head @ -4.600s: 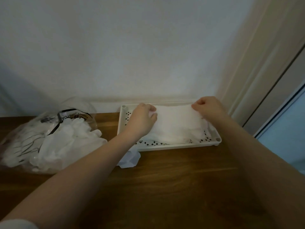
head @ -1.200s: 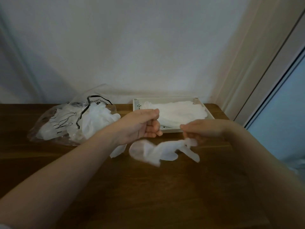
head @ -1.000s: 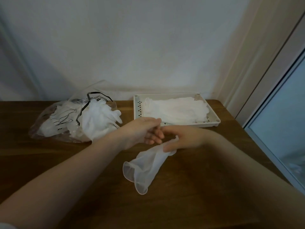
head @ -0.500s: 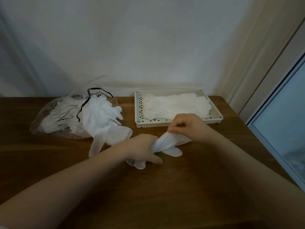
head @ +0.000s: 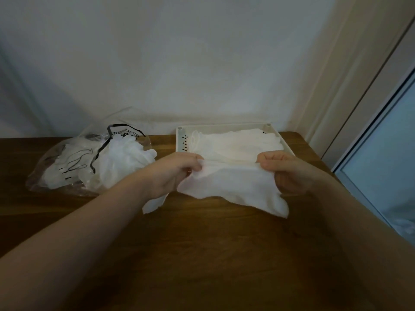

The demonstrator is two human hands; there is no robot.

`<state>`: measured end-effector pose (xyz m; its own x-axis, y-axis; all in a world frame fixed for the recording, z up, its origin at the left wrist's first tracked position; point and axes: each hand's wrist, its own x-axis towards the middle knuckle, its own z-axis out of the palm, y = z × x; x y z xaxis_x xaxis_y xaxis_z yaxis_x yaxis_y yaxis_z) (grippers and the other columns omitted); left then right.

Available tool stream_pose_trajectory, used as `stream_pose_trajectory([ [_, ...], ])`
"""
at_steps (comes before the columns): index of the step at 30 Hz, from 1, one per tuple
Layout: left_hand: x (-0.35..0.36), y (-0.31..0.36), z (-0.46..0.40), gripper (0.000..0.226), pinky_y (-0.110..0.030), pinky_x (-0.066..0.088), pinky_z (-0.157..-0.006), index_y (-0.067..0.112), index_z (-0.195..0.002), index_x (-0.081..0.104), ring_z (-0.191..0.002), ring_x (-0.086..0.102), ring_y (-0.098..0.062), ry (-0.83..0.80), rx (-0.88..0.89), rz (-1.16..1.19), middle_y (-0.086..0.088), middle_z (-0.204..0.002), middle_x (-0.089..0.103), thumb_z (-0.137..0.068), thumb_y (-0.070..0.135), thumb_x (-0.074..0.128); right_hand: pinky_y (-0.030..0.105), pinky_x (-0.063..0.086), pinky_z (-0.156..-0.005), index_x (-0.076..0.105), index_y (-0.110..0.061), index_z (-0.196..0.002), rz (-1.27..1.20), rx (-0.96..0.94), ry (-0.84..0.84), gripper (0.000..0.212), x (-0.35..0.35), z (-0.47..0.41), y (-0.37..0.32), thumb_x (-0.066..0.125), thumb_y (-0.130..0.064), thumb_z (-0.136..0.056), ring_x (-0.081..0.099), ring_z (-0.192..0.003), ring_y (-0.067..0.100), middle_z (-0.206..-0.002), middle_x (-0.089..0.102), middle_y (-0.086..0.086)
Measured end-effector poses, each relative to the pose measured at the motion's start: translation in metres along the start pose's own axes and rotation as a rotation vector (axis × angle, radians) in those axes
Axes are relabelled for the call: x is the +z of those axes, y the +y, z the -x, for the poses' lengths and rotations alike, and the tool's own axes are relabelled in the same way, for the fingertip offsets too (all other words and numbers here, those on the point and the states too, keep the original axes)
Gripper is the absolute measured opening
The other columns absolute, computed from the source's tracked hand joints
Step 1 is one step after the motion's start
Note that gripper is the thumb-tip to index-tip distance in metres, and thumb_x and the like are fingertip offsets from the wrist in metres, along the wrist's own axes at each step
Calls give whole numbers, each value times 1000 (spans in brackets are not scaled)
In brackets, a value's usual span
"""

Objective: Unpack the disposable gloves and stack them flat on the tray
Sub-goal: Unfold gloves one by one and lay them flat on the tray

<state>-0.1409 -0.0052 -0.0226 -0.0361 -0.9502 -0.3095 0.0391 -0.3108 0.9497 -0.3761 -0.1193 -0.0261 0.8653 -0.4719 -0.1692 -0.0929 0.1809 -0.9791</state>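
Note:
A thin white disposable glove [head: 233,187] is stretched flat in the air between my two hands, just in front of the tray. My left hand [head: 177,171] pinches its left edge and my right hand [head: 285,169] pinches its right edge. Behind it the white perforated tray [head: 183,140] holds a flat stack of gloves [head: 235,144]. To the left lies a clear plastic bag [head: 67,162] with black print, and a heap of loose gloves [head: 121,160] spills from its mouth. One more glove [head: 155,204] lies on the table under my left wrist.
The brown wooden table [head: 213,254] stands against a white wall [head: 179,63]. Its right edge meets a door frame [head: 350,86] and a glass panel [head: 386,158].
The glove was bunched between my hands low over the table half a second ago. Now it is pulled open flat and lifted toward the tray's front edge.

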Motion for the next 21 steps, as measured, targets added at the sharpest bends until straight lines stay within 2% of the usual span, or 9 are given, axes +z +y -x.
stream_pose_trajectory([
  [3, 7, 9, -8, 20, -22, 51, -56, 6, -107, 55, -84, 57, -18, 62, 2, 192, -8, -98, 57, -93, 12, 42, 30, 57, -73, 76, -18, -90, -137, -6, 12, 48, -14, 2, 2, 91, -39, -49, 69, -92, 21, -97, 71, 6],
  [5, 14, 16, -19, 24, -24, 53, -55, 9, -114, 52, -86, 58, -19, 160, -4, 281, -6, -103, 56, -93, 16, 46, 39, 56, -85, 70, -16, -108, -161, 15, 82, 53, -22, -2, 2, 84, -39, -62, 64, -106, 27, -115, 67, 10],
  [7, 19, 22, -32, 13, -29, 54, -69, 15, -104, 54, -94, 58, -22, 282, 8, 225, -8, -108, 56, -93, 21, 50, 41, 51, -94, 63, -12, -109, -133, 50, 268, 34, -26, -10, 0, 65, -35, -84, 64, -104, 26, -112, 67, 12],
  [9, 23, 27, -47, 16, -31, 49, -78, 14, -92, 57, -94, 57, -24, 373, 73, -35, -8, -105, 59, -96, 25, 46, 38, 52, -89, 61, -9, -106, -131, 89, 462, 25, -33, -18, -5, 53, -28, -93, 66, -96, 23, -101, 70, 10],
  [12, 25, 35, -70, 19, -31, 34, -67, 12, -88, 50, -77, 43, -20, 421, 188, -313, -8, -85, 45, -98, 26, 41, 30, 56, -69, 60, -7, -102, -87, 145, 576, 23, -43, -23, -16, 54, -28, -93, 68, -85, 21, -95, 70, 10],
  [15, 24, 43, -91, 16, -31, 29, -61, 14, -85, 46, -69, 35, -19, 437, 249, -383, -8, -76, 35, -97, 22, 39, 25, 53, -61, 65, -8, -98, 133, 79, 638, 26, -60, -27, -34, 58, -32, -91, 67, -72, 16, -89, 70, 7],
  [18, 20, 45, -111, 24, -31, 34, -63, 6, -92, 52, -69, 43, -20, 501, 238, -589, -8, -78, 46, -98, 23, 36, 23, 43, -57, 64, -15, -86, 526, 97, 743, 20, -79, -47, -51, 62, -35, -89, 57, -66, 10, -81, 64, -2],
  [20, 15, 42, -122, 25, -30, 34, -63, 8, -97, 50, -70, 45, -17, 560, 176, -791, -4, -81, 49, -100, 24, 31, 25, 42, -59, 64, -15, -94, 780, 104, 859, 21, -89, -68, -49, 65, -34, -87, 56, -75, 13, -93, 62, 0],
  [21, 12, 39, -126, 25, -29, 32, -65, 9, -98, 48, -69, 45, -15, 579, 143, -847, -3, -81, 49, -101, 24, 29, 28, 45, -67, 63, -14, -102, 943, 83, 908, 24, -89, -78, -44, 65, -32, -87, 57, -84, 18, -104, 61, 3],
])
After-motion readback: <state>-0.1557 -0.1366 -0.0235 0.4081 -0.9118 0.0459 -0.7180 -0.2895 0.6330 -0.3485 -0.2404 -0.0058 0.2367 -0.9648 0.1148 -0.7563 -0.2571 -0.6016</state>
